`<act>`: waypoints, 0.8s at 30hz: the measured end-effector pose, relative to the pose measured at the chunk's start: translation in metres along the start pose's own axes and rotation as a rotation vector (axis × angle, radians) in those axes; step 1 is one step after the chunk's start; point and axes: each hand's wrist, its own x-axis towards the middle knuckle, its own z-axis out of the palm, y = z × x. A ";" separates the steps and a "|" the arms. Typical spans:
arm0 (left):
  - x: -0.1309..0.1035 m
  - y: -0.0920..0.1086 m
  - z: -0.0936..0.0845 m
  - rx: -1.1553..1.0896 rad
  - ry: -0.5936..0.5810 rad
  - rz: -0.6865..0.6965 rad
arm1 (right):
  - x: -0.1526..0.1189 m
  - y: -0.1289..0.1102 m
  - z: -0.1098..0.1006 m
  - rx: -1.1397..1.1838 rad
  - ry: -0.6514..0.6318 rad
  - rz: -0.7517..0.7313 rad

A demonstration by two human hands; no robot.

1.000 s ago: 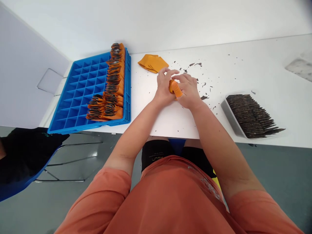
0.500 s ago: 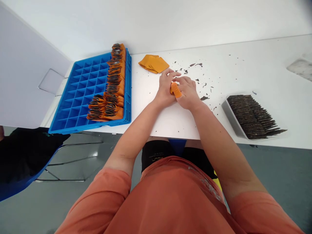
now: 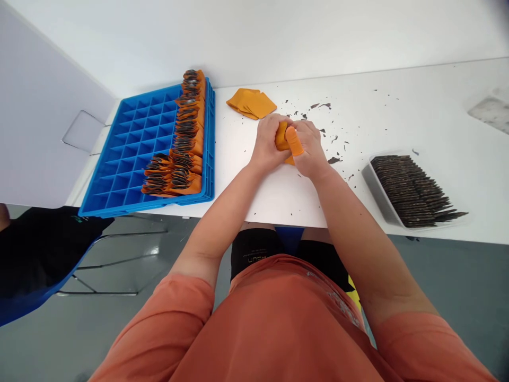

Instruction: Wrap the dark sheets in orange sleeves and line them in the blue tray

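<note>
Nearest thing is the tub (image 3: 376, 193) of dark flat pieces (image 3: 409, 188), off right. Left hand (image 3: 265, 143) is mostly closed around an orange packet (image 3: 281, 137) over the table (image 3: 278, 199); right hand (image 3: 313, 151) is curled beside it, orange thumb cover (image 3: 294, 140) on, can't tell if it's gripping. Flat orange packets (image 3: 254, 104) lie just beyond.

The divided crate (image 3: 209, 154) looks like smooth plastic; the held orange packet (image 3: 281, 137) matt, papery; the finger cot (image 3: 295, 141) rubbery; the dark sheets (image 3: 411, 188) rough, dull; the desk (image 3: 278, 196) smooth; the chair frame (image 3: 107, 294) shiny metal.
</note>
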 end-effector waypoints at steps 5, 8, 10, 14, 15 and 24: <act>0.003 -0.005 -0.003 0.033 -0.037 0.021 | 0.002 0.010 0.010 0.139 0.079 -0.014; 0.003 -0.007 -0.002 0.063 -0.064 0.021 | 0.003 0.012 0.011 0.233 0.099 -0.006; 0.002 -0.007 -0.001 0.087 -0.050 0.004 | 0.002 0.012 0.009 0.252 0.093 -0.022; -0.002 -0.013 -0.001 0.106 0.000 -0.058 | 0.002 0.010 0.001 0.252 0.117 -0.070; -0.002 -0.015 -0.001 0.101 0.009 -0.072 | 0.002 0.010 0.000 0.255 0.127 -0.070; -0.001 -0.006 -0.001 0.144 -0.022 0.027 | -0.006 0.000 0.006 0.048 -0.001 -0.039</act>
